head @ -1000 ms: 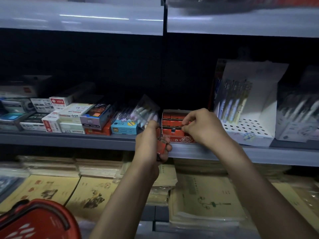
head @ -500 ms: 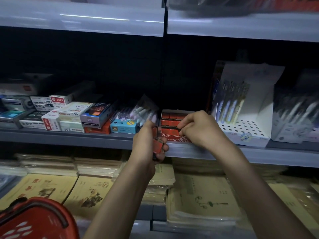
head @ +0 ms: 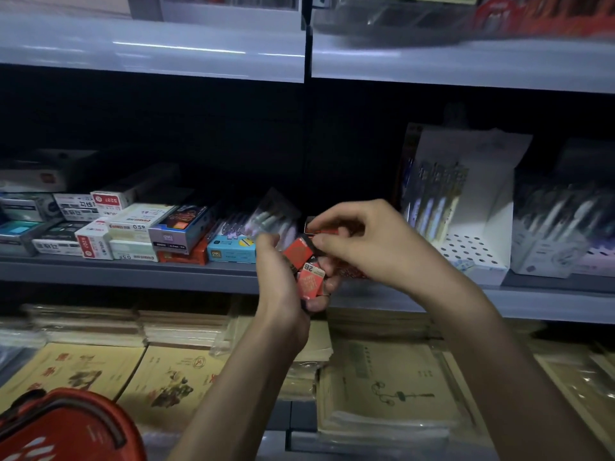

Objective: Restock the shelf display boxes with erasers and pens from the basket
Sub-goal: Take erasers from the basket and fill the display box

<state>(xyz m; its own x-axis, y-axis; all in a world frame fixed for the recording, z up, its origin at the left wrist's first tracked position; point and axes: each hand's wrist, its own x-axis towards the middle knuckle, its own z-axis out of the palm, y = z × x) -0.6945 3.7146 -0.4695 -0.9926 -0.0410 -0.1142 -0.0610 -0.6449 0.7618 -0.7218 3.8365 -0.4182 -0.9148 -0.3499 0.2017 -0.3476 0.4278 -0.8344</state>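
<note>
Erasers [head: 307,281] (red, one marked 2B) are gripped in a stack by the curled left hand [head: 283,291], in front of the shelf [head: 133,272] edge. The topmost eraser [head: 297,251] is pinched by the right hand [head: 369,244], near the red display box [head: 321,228].

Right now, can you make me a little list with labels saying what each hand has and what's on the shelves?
left hand: holds a bunch of red erasers, one marked 2B
right hand: pinches the top eraser of that bunch
eraser box: on the shelf behind the hands, mostly hidden
pen box: white, further right on the same shelf
basket: red, bottom left corner
below: notebooks in stacks
</note>
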